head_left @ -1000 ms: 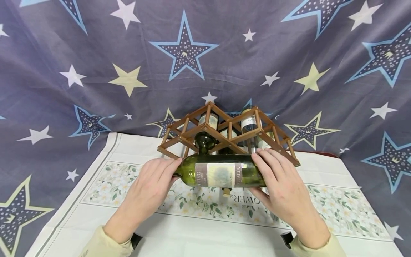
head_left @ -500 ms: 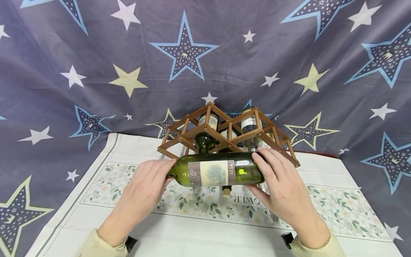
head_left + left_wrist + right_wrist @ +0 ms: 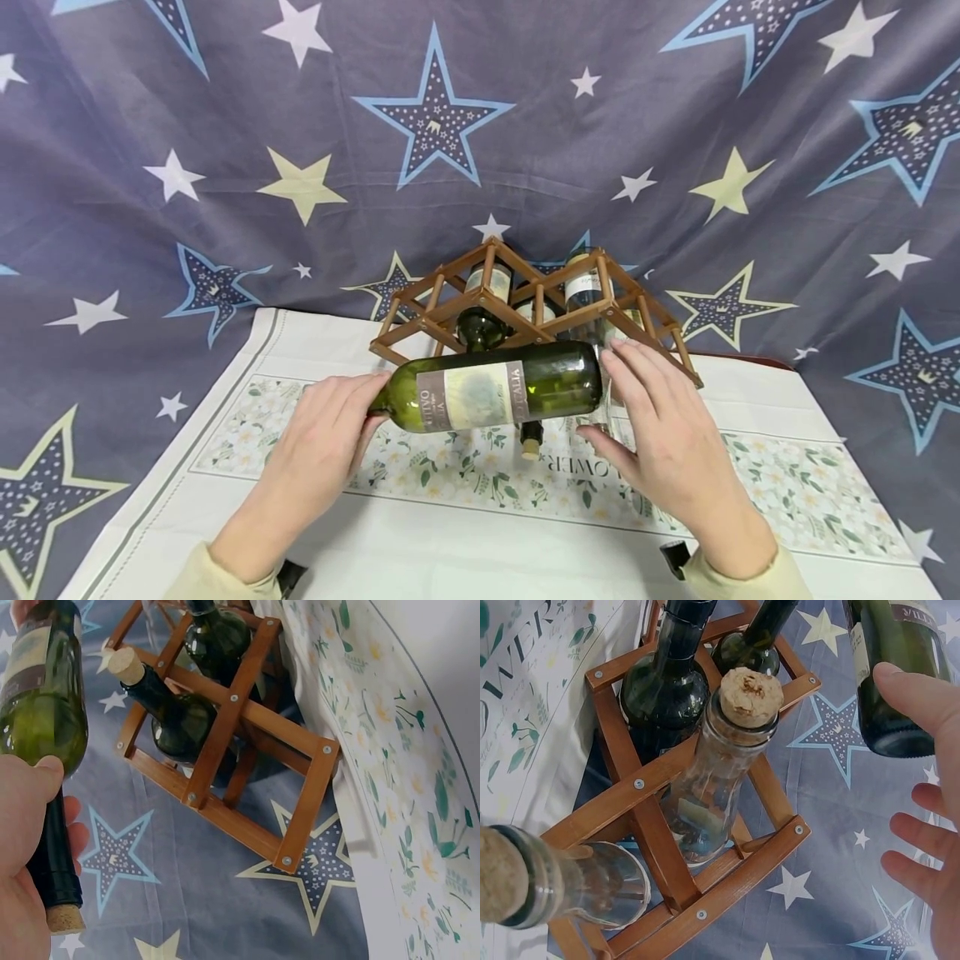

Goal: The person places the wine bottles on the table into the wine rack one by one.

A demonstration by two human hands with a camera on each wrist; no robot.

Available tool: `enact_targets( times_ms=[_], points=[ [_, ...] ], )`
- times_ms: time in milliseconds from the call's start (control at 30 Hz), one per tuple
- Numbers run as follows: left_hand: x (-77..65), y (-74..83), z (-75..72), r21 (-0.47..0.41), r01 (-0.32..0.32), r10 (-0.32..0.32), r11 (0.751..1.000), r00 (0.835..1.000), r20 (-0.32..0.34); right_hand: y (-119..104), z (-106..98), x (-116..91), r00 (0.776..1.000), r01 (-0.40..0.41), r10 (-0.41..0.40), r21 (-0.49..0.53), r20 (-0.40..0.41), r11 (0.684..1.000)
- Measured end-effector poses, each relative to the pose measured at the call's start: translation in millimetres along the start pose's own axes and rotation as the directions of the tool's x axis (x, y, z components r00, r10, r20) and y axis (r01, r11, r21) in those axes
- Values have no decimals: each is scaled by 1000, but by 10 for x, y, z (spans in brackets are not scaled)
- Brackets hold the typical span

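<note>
A green wine bottle [image 3: 480,393] with a cream and grey label lies nearly sideways in the air before the wooden wine rack [image 3: 307,804]. My left hand [image 3: 318,437] grips it by the neck, and the cork [image 3: 66,919] sticks out below that hand in the left wrist view. At the other end my right hand [image 3: 667,433] is spread by the base, fingers apart and not wrapped round the glass. Its thumb [image 3: 911,690] overlaps the lower bottle in the right wrist view. In the head view the held bottle hides part of the rack's front.
Corked bottles lie in the rack: dark green ones [image 3: 664,701] and clear ones [image 3: 712,780], necks pointing outward. One cork [image 3: 530,450] shows below the held bottle. Under the rack is a white floral tablecloth [image 3: 465,533]; a star-patterned curtain [image 3: 525,167] hangs behind.
The bottle has shifted left with my left hand and tilted, its base end rising. My right hand has let go of the base, which now sits apart from most of its fingers.
</note>
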State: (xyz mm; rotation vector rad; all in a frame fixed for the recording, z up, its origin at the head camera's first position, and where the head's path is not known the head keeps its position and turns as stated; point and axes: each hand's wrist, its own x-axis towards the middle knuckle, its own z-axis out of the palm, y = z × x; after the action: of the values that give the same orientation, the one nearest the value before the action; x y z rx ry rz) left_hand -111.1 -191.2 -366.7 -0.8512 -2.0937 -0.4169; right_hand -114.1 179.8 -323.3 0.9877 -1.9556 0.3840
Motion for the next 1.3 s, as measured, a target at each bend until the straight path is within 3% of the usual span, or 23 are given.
enact_targets(
  times_ms=[833,967,1133,1300],
  points=[
    [-319,-137,-158,8,185,-186,983,982,30,175,-39,-213,999,-42,43,-27,8,999],
    [-392,-152,-190,22,237,-238,971,969,65,207,-56,-259,998,-53,54,-33,21,998],
    [-498,-182,-247,42,317,-320,947,938,137,246,-79,-326,996,-82,83,-33,40,996],
    [-577,-192,-287,41,346,-349,937,928,131,279,-109,-393,993,-101,103,-48,54,994]
  ],
)
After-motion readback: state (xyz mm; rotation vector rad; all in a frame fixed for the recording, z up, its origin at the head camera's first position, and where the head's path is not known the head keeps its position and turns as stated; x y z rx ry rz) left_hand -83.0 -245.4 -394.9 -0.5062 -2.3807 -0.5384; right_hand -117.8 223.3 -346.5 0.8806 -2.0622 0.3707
